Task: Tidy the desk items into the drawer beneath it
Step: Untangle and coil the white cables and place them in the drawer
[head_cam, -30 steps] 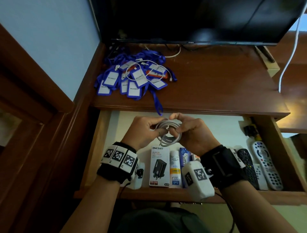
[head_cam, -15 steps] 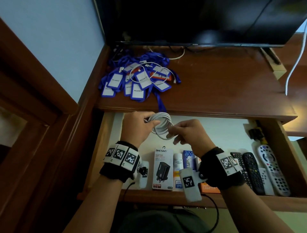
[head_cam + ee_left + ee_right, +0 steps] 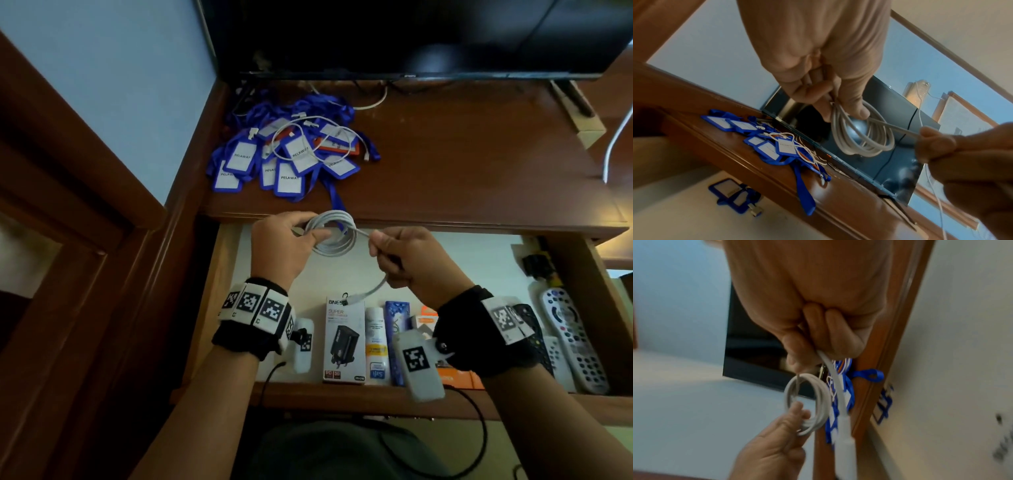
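Head view: we are holding the coiled white charging cable over the far edge of the open wooden drawer, our left hand pinching the loops and our right hand gripping the loose tail. Pulling that tail too hard is risking the coil springing apart.

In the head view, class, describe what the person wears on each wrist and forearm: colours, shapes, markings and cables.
Forearms are bare, without sleeves. The left wrist carries a black band faced with white square tiles printed with black coded markers. The right wrist has a similar black band. Under each hangs a white box-shaped unit bearing a marker; thin black cables trail below.
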A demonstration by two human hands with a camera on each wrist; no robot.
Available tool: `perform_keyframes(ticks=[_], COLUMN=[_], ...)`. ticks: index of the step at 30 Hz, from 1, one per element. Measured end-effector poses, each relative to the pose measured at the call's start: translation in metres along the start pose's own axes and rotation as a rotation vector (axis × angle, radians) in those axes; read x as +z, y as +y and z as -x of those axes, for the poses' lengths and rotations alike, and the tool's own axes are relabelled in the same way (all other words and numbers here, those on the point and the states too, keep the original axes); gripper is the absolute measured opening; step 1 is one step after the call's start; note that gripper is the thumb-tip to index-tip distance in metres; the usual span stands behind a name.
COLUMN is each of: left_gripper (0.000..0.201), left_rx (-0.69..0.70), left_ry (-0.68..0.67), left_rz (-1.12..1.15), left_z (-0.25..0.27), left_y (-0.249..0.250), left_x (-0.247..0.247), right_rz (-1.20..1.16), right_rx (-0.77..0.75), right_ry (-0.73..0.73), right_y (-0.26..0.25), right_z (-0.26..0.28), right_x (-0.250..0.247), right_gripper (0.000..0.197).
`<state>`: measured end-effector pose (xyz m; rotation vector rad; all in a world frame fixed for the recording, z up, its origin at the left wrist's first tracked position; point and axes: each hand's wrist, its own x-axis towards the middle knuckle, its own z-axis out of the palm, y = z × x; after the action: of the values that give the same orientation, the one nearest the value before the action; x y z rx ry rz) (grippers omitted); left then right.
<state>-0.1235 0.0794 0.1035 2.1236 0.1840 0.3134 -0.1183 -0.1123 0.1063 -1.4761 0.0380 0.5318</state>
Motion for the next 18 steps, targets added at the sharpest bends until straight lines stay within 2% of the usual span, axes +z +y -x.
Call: perform_keyframes(ticks=[5,9,11,18], left_gripper=[0.027,0.017,0.006,0.013], left_rx=[-0.075,-0.179,-0.255,-0.47], left_ry=[0.024,0.025,0.017,-0.137], left_rz=[0.106,0.237,0.3,0.487], left_z=[0.001,0.006,0.009,0.015], left_y=[0.008,0.011,0.01,0.01], left_x=[0.004,0.007,0.009,0.001], right_rz=[0.234,0.304,0.312,0.238], right_rx=[-0.071,-0.118,-0.155,-0.269], right_ry=[0.06,0.218,0.303,0.526], right_y=[0.013,0.034,0.037,0.034], right_z=[-0.005,-0.015,-0.017,-0.014], right_x=[0.009,0.023,0.027,0.017], right_gripper=[0.034,0.034,0.032,0.019])
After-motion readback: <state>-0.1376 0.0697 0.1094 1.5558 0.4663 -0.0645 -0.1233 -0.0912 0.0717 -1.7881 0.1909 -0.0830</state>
